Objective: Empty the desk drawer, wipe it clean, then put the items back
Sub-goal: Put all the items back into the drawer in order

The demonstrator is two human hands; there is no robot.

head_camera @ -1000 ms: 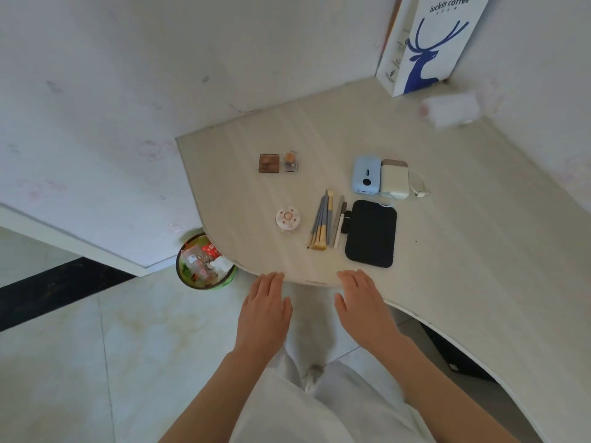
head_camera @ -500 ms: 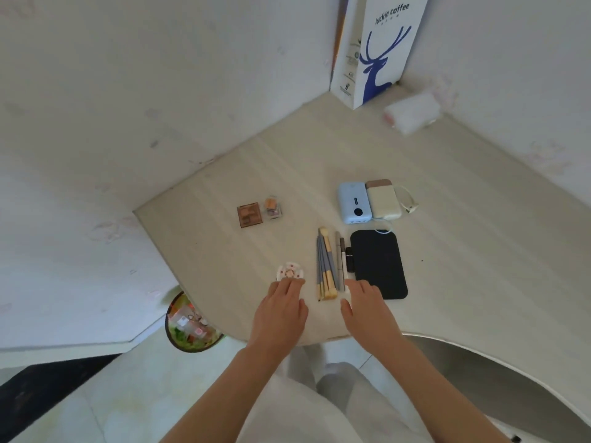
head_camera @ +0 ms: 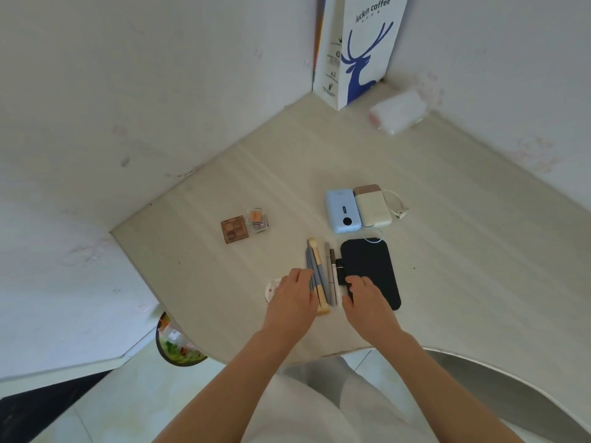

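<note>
Two hands sit low in the middle of the frame on the pale bench (head_camera: 463, 238), flanking a bundle of makeup brushes (head_camera: 316, 276) whose long axis runs from the near edge up toward the far wall, tips pointing away. The left hand (head_camera: 292, 303) lies flat with fingers relaxed, touching the brushes' left side and half covering a small round compact (head_camera: 271, 290). The right hand (head_camera: 367, 303) has its fingers curled at the edge of the black pouch (head_camera: 372, 266); whether its grip is closed on anything I cannot tell. At upper right a paper bag (head_camera: 361, 49) reads "luckin coffee".
</note>
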